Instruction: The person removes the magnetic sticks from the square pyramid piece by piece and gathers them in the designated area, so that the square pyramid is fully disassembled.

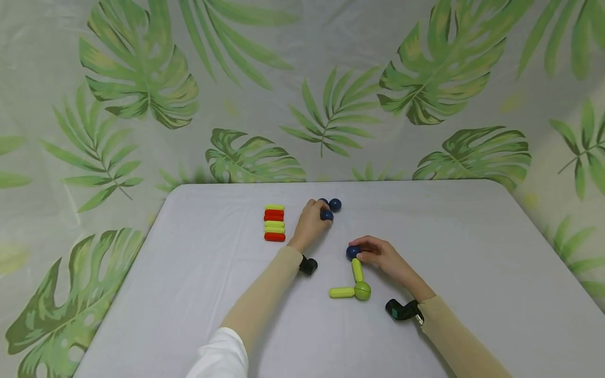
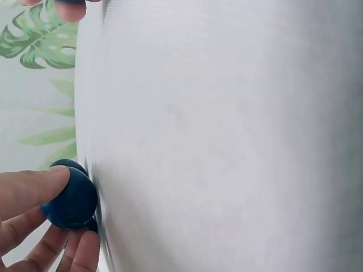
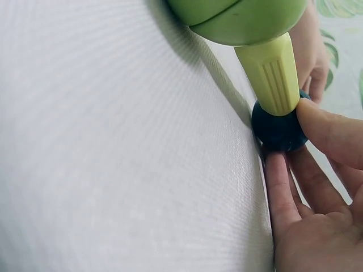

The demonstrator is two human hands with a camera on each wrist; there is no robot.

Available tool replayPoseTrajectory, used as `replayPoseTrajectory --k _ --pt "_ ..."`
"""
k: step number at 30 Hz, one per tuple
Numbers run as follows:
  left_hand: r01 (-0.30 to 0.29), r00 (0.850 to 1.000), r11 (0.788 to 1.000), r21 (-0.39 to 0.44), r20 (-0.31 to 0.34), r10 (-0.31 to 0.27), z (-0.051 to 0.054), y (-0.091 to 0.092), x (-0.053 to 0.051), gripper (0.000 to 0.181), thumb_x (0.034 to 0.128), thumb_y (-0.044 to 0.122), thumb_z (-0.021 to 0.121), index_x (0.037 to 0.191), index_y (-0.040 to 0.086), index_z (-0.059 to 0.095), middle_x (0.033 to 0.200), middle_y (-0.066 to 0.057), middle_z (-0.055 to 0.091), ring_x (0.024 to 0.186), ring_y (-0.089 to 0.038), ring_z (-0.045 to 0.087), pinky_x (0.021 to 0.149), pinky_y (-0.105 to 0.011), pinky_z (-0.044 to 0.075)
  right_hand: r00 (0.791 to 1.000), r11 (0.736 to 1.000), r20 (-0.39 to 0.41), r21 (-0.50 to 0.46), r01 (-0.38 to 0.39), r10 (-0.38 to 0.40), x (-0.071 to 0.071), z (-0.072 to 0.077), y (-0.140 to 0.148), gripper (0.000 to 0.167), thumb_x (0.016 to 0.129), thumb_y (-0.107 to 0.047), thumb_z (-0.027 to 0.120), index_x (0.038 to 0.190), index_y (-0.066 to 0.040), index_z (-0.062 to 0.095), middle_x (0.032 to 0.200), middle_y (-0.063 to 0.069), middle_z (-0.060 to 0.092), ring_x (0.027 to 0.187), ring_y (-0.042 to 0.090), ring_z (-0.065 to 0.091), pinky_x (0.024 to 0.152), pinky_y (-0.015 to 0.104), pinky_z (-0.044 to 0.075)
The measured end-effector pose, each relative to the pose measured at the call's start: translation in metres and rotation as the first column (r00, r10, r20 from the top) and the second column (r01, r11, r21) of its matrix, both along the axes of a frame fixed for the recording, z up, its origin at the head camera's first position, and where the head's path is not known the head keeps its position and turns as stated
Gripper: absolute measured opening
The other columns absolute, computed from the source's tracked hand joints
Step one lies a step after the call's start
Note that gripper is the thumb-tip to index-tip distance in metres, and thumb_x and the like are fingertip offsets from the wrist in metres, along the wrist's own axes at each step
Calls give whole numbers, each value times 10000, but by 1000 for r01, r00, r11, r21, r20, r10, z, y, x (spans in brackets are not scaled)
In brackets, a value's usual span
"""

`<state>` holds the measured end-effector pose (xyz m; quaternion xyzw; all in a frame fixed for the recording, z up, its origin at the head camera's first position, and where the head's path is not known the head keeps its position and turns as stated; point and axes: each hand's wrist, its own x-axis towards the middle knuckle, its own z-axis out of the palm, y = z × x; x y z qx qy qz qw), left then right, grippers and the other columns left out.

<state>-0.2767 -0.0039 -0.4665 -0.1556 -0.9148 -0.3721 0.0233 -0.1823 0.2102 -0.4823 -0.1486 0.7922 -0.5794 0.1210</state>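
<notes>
My left hand (image 1: 312,220) pinches a dark blue ball (image 1: 326,215) between thumb and fingers, low over the table; the left wrist view shows that ball (image 2: 71,198) close up. Two more blue balls (image 1: 335,205) lie just beyond it, one partly hidden by the fingers. With thumb and fingers my right hand (image 1: 380,255) holds another blue ball (image 1: 352,253). A yellow-green stick (image 1: 357,270) runs from this ball to a green ball (image 1: 362,291), which has a second yellow-green stick (image 1: 342,292) pointing left. In the right wrist view the stick (image 3: 272,76) meets the held ball (image 3: 278,127).
Left of my left hand, several short red sticks (image 1: 274,237) and yellow sticks (image 1: 274,224) lie in a column. A white cloth covers the table (image 1: 449,236). Behind its far edge hangs a leaf-patterned cloth (image 1: 340,168).
</notes>
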Motion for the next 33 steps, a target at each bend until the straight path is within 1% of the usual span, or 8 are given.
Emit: replayPoseTrajectory --k 7,10,12,16,18,22,28,33 --pt "17 1000 1000 9 -26 -17 6 -9 13 297 845 116 740 1109 78 609 1119 -88 514 1028 -221 515 914 -302 439 1000 1000 -10 3 -9 9 1 2 0 331 947 -99 601 1260 3 568 1289 181 542 1189 323 507 908 210 438" --pt "198 980 980 37 -9 -198 12 -16 30 245 872 110 709 1096 73 618 1089 -87 541 999 -209 534 864 -282 468 1000 1000 -12 7 -8 8 1 2 1 328 946 -99 603 1255 3 571 1279 181 548 1178 323 513 902 211 441" --pt "392 917 917 76 41 -396 14 -21 46 214 886 84 687 1090 70 624 1069 -86 574 953 -161 552 824 -248 482 1000 1000 -15 8 -9 9 0 2 2 325 946 -102 603 1251 6 572 1263 182 555 1166 322 520 897 216 444" --pt "679 708 728 96 174 -684 13 -24 82 272 881 73 687 1143 85 614 1064 -37 610 940 -97 548 802 -199 474 1000 1000 -29 1 -10 10 0 3 4 316 942 -94 605 1240 9 579 1245 182 565 1149 318 527 892 211 442" --pt "727 666 685 35 205 -717 12 -23 97 326 867 88 704 1174 127 602 1065 10 596 964 -70 534 824 -186 452 999 1000 -37 -4 -13 13 1 4 4 313 942 -90 604 1238 9 581 1250 185 563 1150 320 526 892 206 440" --pt "724 690 678 -128 162 -706 9 -19 114 342 862 81 694 1162 207 589 1005 75 555 919 -40 516 797 -146 415 999 1000 -40 -3 -16 16 0 3 4 317 943 -98 605 1240 9 580 1265 192 555 1163 333 521 898 198 435" --pt "659 731 682 -317 60 -679 13 -17 121 320 849 70 670 1114 245 629 896 85 516 806 -38 489 710 -127 392 999 1000 -36 2 -8 8 1 1 3 324 945 -112 607 1245 8 576 1268 185 556 1155 295 530 893 196 439" --pt "637 759 721 -272 59 -649 15 -28 118 303 867 75 651 1123 236 654 921 102 529 828 -45 478 745 -146 405 999 1000 -37 5 -12 13 1 0 2 316 950 -117 600 1242 2 578 1269 187 554 1159 314 526 899 212 442"
